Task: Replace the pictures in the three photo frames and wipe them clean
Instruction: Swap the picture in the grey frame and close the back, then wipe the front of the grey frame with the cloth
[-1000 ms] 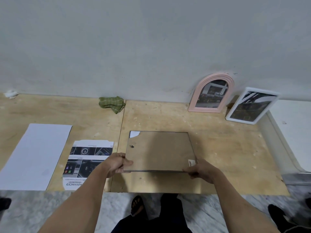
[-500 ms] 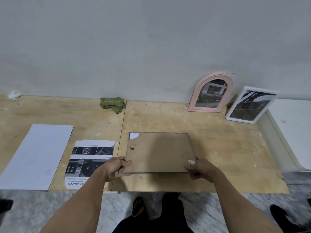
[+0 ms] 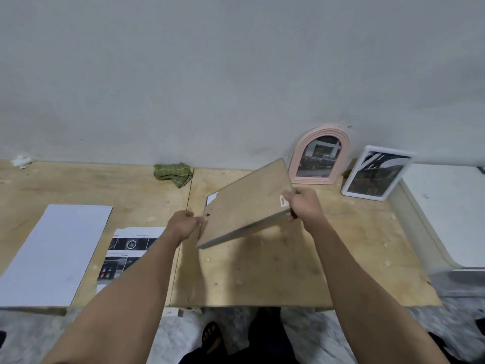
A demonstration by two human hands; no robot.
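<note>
Both hands hold the rectangular photo frame (image 3: 246, 203) above the plywood table (image 3: 275, 271), brown backing up, tilted with its right side raised: the left hand (image 3: 183, 225) grips the low left edge, the right hand (image 3: 304, 203) the right edge beside a small unreadable sticker (image 3: 283, 200).

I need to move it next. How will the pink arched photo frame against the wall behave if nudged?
The pink arched photo frame stands leaning on the wall, so it probably tips or slides easily. Its glossy front suggests glazing, possibly fragile. It looks rigid, not floppy.
</note>
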